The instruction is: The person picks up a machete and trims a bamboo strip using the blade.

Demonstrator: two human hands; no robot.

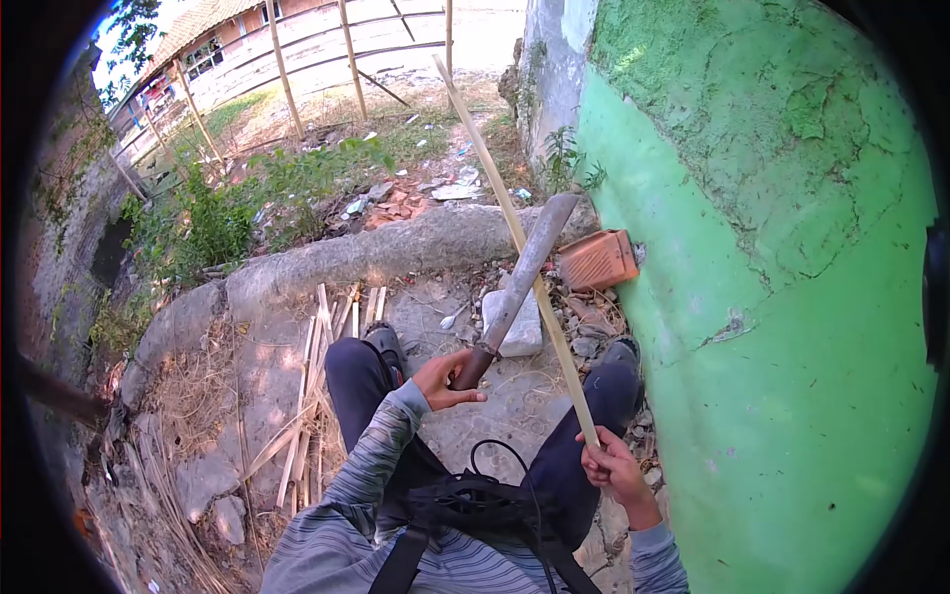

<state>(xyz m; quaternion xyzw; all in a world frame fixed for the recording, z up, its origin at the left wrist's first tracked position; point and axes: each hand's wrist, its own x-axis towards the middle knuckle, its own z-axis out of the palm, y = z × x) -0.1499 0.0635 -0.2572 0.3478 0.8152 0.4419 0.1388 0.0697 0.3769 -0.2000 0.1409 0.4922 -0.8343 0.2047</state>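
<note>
In my left hand (447, 381) is the dark wooden handle of a machete (531, 259), its broad worn blade slanting up and away to the right. My right hand (614, 467) grips the near end of a long pale bamboo strip (485, 153). That strip runs up and to the left, far beyond the blade. Blade and strip cross in front of me, the blade passing over the strip; I cannot tell whether they touch. A white block (513, 325) lies on the ground beneath the crossing, between my feet.
Several cut bamboo strips (309, 396) lie left of my leg. A green wall (762, 396) rises close on my right, with an orange hollow brick (599, 260) at its foot. A low concrete ledge (366, 247) crosses ahead, with plants (223, 213) and a bamboo fence (353, 59) behind.
</note>
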